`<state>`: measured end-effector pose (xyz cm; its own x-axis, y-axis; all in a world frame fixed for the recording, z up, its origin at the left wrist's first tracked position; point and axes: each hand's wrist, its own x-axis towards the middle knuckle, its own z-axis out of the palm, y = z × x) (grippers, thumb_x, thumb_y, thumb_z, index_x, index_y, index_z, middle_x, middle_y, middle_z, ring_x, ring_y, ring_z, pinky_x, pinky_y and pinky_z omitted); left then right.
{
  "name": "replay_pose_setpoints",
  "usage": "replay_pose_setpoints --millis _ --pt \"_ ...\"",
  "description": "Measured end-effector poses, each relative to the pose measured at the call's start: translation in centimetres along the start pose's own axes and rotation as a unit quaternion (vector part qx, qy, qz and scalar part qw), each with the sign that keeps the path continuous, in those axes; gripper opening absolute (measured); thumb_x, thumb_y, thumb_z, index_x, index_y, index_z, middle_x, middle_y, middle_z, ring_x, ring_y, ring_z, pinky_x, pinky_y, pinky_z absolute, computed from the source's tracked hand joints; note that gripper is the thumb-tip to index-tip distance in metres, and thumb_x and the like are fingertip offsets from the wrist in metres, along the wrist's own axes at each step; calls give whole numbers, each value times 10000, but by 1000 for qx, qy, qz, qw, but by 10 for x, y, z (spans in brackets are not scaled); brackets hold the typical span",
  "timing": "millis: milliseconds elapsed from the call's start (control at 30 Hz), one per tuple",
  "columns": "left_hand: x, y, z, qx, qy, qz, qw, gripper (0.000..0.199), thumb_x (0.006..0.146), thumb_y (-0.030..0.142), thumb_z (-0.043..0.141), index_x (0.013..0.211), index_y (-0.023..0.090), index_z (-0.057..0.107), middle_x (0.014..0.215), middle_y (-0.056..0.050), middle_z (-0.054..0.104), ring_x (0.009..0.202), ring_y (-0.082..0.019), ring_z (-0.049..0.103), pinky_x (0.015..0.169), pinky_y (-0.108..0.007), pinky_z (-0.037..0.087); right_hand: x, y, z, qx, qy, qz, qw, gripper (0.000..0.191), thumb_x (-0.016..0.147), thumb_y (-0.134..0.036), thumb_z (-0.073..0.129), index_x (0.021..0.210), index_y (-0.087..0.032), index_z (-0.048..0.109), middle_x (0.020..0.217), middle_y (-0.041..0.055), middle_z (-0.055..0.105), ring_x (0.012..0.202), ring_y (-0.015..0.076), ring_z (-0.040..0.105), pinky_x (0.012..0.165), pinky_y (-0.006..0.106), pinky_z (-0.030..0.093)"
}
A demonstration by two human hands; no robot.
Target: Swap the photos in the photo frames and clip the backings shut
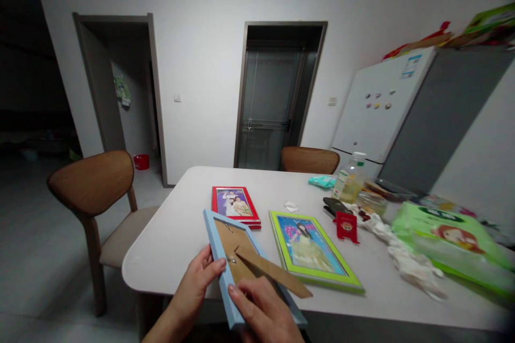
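A light blue picture frame (219, 249) is tilted at the table's near edge, its brown backing board (229, 230) facing me. From that backing a brown stand leg (277, 273) sticks out to the right. My left hand (197, 273) grips the frame's left edge, thumb on the front rim. Lower down, my right hand (263, 308) has its thumb on the same edge and its fingers curled over the backing below the leg. Beyond it lies a red picture frame (251, 209), stacked on another red one. A green picture frame (322, 276) with a photo lies flat to the right.
The white table (169, 246) holds a bottle (350, 179), a glass jar (372, 203), a red packet (346, 226), crumpled white tissue (410, 262) and a green tissue pack (454, 241) along its right side. Wooden chairs stand at left (96, 179) and behind (309, 159).
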<state>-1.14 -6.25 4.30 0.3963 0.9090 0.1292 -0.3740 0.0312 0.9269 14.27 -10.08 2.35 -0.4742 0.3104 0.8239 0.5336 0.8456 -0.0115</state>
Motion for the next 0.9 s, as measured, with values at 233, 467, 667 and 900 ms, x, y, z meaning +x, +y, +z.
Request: replay_pose_setpoints --millis 233,467,667,900 --pt "6 -23 -25 130 90 5 987 532 670 285 545 1166 142 415 1194 -81 510 1116 -239 435 926 -343 356 -13 0 34 -27 -24 10 999 456 722 -116 386 1177 -145 370 790 82 530 688 156 487 575 270 444" --pt "15 -45 -47 448 129 -14 885 628 639 175 481 1241 101 318 1240 -92 461 1139 -203 408 965 -311 292 -31 3 76 -37 -121 68 990 324 698 -167 439 1015 -168 507 763 80 552 666 173 490 559 284 435" --pt "11 -57 -50 577 127 -41 806 606 661 176 425 1240 36 315 1257 -145 429 1157 -226 384 998 -355 227 -30 4 62 67 -229 131 962 318 662 -262 549 976 -209 539 899 50 582 786 186 503 687 298 434" --pt "11 -66 -52 595 133 -27 792 586 697 207 388 1257 58 300 1309 -111 365 1209 -219 310 1034 -368 153 -16 58 16 -11 -231 319 919 271 746 -137 419 951 -175 591 1007 90 548 929 180 465 820 294 367"
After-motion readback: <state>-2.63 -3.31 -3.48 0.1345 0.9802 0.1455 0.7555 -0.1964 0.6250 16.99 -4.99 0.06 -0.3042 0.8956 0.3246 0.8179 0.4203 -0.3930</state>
